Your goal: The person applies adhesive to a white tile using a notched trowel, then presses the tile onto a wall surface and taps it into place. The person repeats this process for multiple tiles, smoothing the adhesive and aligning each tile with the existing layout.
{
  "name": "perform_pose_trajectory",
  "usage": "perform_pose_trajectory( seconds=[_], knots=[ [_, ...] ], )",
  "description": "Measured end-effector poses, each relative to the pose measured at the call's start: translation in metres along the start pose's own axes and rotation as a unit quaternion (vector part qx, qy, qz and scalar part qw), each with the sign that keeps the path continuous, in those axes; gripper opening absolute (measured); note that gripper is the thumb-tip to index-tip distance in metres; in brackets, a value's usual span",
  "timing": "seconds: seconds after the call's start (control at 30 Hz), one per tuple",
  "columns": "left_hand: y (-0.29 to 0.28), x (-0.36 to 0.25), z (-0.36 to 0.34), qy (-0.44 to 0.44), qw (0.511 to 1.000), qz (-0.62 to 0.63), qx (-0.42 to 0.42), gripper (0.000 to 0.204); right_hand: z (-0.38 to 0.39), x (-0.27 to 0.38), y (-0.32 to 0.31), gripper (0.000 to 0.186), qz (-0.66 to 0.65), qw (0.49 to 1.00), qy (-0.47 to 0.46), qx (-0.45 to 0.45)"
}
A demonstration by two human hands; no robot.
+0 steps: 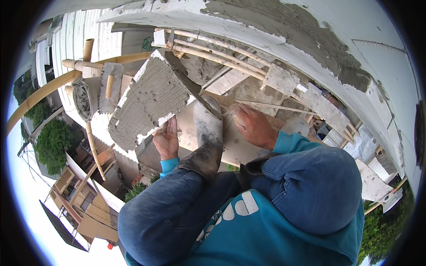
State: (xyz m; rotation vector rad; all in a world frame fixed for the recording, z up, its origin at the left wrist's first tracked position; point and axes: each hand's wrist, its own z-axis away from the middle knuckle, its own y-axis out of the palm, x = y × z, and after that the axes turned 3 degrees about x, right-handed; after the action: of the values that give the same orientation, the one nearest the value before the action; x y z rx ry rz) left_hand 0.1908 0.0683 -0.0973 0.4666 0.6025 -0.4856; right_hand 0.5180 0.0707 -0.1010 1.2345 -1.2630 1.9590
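A tilted white block (146,102), its face coated with ribbed grey mortar, spans the upper middle. My left hand (166,142) is palm up at its lower edge, fingers stretched and touching it. My right hand (250,124) is closed beside my whitened boot (206,128), fingertips pinched; what they hold is unclear. A thin pale strip (284,107) lies just beyond it. Left of the block are a flat trowel (106,102) with a wooden handle and a mortar-smeared container (83,102).
I sit on a board (233,148) on bamboo scaffolding (44,94), high above roofs and trees. Bamboo poles (222,55) and scrap boards (279,77) lie beyond my hands. A mortar-patched white wall (377,57) curves along the top and right. A building (84,204) stands below left.
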Motion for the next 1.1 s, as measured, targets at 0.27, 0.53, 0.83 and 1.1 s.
perform_pose_trajectory(
  seconds=[0.27,0.53,0.83,1.1],
  knots=[
    [-0.008,-0.002,-0.003,-0.002,1.0,-0.016,0.0,0.054,-0.013,0.01,-0.023,0.047,-0.068,0.997,0.03,0.002],
    [-0.003,0.0,-0.001,0.0,1.0,0.013,0.004,0.054,-0.037,0.019,-0.01,0.048,-0.082,0.992,0.09,0.043],
    [0.009,0.004,0.004,0.036,0.999,-0.028,-0.005,0.044,-0.093,0.029,-0.006,0.047,-0.009,0.998,0.046,0.033],
    [-0.001,-0.002,-0.006,-0.001,1.0,-0.01,-0.005,0.047,-0.071,0.047,-0.04,0.049,-0.041,0.995,0.053,0.071]
  ],
)
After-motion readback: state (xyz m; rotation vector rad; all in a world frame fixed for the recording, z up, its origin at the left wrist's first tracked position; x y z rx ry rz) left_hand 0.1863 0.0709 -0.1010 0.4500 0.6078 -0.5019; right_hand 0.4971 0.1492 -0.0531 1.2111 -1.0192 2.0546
